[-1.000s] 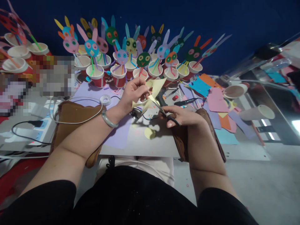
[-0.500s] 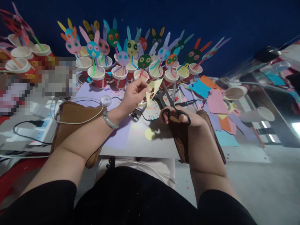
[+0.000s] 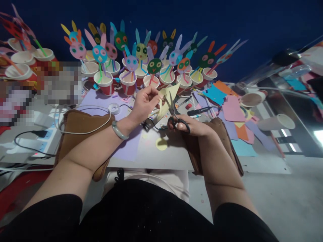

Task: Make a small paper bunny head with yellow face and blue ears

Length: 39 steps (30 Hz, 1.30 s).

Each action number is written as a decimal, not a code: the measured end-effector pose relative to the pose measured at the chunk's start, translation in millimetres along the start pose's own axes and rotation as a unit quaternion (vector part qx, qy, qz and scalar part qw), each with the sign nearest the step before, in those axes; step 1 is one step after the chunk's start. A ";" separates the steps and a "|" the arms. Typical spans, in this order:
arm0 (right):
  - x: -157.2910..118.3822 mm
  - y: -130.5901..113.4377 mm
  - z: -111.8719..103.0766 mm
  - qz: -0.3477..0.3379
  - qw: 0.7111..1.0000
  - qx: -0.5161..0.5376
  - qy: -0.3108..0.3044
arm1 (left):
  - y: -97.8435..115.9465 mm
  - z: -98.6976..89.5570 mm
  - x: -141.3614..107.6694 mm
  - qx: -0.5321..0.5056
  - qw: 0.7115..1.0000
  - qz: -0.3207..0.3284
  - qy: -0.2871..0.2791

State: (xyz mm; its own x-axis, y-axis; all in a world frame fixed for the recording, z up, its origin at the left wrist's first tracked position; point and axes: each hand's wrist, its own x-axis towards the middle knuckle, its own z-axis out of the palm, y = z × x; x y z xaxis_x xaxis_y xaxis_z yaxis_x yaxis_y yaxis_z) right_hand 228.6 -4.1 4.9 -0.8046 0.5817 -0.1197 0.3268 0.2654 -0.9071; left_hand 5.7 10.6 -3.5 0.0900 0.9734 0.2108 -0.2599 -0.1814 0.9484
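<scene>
My left fingers (image 3: 153, 96), pinched closed, hold the yellow paper (image 3: 163, 109) above the table (image 3: 174, 158), while my right fingers (image 3: 180, 126), curled through the handles, hold the parted scissors (image 3: 174, 113), blades slanting far-left against it.

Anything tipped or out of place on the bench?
One cup on the right looks tipped, its mouth facing sideways, while the rabbit cups stand upright. Edge distortion may exaggerate it. No spill visible.
</scene>
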 end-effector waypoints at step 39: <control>11.4 10.7 0.2 -0.012 0.830 0.082 0.552 | 8.3 6.1 -8.7 -0.022 0.997 -0.075 -0.027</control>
State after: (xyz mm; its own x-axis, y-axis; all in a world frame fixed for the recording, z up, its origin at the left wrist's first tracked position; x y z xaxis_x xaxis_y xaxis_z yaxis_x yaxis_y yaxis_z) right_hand 222.8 5.3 -6.3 0.1632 0.9519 0.2593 0.1736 0.2310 -0.9573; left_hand 8.7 -0.3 4.0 0.1820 0.9800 0.0807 -0.2822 -0.0265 0.9590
